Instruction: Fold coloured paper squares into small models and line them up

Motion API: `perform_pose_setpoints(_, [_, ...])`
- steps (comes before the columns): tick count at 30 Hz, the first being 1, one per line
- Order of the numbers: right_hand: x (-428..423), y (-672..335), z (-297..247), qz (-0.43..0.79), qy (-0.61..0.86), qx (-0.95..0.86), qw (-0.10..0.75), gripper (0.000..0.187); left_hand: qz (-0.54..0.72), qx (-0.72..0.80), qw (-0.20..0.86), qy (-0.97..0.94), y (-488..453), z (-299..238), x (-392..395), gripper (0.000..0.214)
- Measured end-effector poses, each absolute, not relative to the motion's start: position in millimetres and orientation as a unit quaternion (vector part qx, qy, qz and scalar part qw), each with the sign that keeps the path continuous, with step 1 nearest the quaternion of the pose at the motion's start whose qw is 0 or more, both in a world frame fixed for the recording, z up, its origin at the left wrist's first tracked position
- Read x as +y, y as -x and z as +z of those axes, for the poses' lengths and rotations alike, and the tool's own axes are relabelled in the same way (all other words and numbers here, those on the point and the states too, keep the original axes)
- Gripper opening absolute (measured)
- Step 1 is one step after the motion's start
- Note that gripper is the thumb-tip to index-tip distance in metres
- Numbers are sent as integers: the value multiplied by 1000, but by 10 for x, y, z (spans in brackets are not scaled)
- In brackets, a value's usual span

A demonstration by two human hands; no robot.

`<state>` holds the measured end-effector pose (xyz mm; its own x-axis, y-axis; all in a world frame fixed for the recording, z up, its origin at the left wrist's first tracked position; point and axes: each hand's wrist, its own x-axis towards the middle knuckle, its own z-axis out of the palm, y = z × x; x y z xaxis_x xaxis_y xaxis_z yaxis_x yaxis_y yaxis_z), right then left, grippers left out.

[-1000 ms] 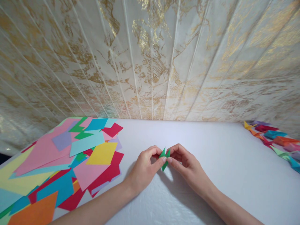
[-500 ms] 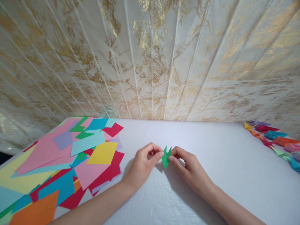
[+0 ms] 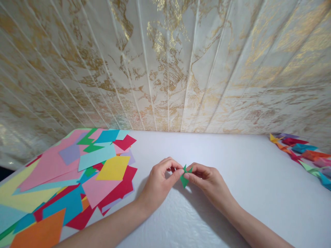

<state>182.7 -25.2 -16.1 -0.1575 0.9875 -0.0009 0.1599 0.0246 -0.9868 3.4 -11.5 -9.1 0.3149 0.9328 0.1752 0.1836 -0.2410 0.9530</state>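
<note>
A small folded piece of green origami paper (image 3: 184,181) is held up over the white table, its sharp point downward and short tips at the top. My left hand (image 3: 162,179) pinches its left side between thumb and forefinger. On the other side, my right hand (image 3: 207,177) grips the paper's right edge with thumb and forefinger. The fingertips of both hands are close together and cover part of the upper folds.
Loose sheets of coloured paper (image 3: 100,193) lie spread over the left of the white table (image 3: 248,165). Several folded paper cranes (image 3: 305,150) sit in rows at the far right. A white and gold patterned curtain (image 3: 168,69) hangs behind the table.
My two hands have drawn closer together on the green paper. Its upper points, which stood up separately, now show less and sit nearer the fingers.
</note>
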Motion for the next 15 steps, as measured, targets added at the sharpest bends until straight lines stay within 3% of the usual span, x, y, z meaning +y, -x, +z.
perform_pose_setpoints(15, [-272,-1799,-125,446,498,-609,427,33,406,430,482,-646,-66,-96,-151,18])
